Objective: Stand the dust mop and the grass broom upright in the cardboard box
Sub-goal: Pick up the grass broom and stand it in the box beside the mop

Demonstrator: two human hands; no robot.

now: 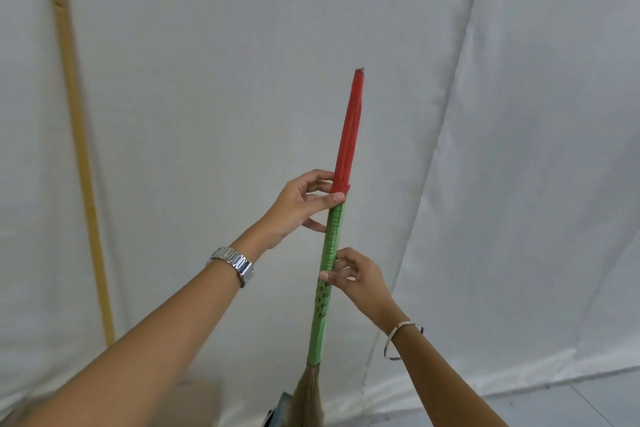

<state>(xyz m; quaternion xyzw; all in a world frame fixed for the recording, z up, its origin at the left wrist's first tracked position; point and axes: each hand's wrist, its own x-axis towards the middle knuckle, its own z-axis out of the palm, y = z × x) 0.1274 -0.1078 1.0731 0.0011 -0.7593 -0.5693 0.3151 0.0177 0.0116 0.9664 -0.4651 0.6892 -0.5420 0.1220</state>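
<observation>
Pinching the near-upright grass broom loosely, left hand above right hand, bristles at six o'clock, the person risked it toppling on release.

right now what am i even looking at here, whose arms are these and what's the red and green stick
This is one picture from a camera worn on a person's head, looking forward and down, so the two arms are the wearer's own. The left hand, with a wristwatch, and the right hand, with a bangle, both touch the grass broom, which stands nearly upright, bristles down. A yellow pole leans against the white sheet to the left. A bit of cardboard shows at the bottom.
</observation>
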